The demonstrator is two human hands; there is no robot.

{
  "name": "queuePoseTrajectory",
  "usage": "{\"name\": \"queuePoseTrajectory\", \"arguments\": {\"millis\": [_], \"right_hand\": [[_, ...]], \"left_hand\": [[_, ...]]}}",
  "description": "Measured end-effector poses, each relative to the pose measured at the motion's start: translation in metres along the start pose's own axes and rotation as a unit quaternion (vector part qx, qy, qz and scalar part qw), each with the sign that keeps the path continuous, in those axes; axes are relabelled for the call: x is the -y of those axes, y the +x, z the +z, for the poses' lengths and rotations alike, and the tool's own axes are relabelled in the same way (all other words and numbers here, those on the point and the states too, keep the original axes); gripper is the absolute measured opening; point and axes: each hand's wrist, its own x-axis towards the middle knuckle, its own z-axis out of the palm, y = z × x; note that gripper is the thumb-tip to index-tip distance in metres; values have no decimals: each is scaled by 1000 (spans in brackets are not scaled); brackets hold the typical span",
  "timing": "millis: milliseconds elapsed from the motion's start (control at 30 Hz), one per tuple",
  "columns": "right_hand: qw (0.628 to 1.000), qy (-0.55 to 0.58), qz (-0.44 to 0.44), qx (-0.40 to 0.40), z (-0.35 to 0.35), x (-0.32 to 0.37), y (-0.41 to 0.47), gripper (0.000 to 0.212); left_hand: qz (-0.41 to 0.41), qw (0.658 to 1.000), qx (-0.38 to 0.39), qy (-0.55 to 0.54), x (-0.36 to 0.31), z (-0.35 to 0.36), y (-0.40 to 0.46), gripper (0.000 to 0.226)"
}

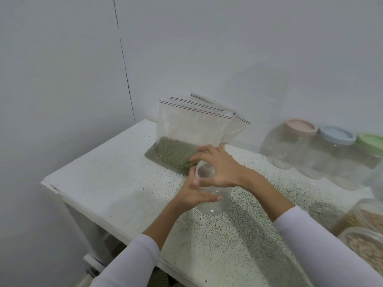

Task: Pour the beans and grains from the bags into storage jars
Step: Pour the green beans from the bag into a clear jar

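Note:
An empty clear plastic jar (215,206) stands on the speckled white table (116,183), its mouth uncovered. My left hand (196,196) grips the jar's side, thumb laid across its front. My right hand (220,168) holds the jar's neck from the right, fingers curled over the rim. Just behind the jar a clear zip bag of green beans (174,151) leans against the wall, its zip strip closed. Two more zip bags (232,129) stand behind it, and their contents are mostly hidden.
Empty clear jars with a pink lid (300,126), a blue lid (336,135) and a green lid (372,139) stand at the back right. Two open jars filled with grain (366,226) sit at the right edge. The table's left edge and corner lie near the wall.

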Motion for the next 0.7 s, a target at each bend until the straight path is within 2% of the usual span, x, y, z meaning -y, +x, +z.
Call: {"name": "queuePoseTrajectory", "arguments": {"millis": [67,133,267,367,467,600,700], "right_hand": [[995,-83,39,44,5,-5,1,88],[992,-94,59,62,8,-6,3,89],[998,-29,60,8,11,-8,3,80],[999,17,31,22,8,-10,0,75],[991,132,6,29,-11,-9,-4,73],[952,300,26,-63,-42,-21,-9,66],[932,304,117,-157,-41,-52,-12,44]], "left_hand": [[-6,1000,-1,-3,0,0,0,113],[-14,1000,-5,3,1,-1,0,118],[-21,1000,4,3,1,-1,-1,119],[-21,1000,8,-5,-1,-2,-1,119],[-21,1000,22,9,-1,-4,1,113],[-30,999,-2,32,-3,-4,1,102],[-38,998,-13,40,0,-5,1,102]]}}
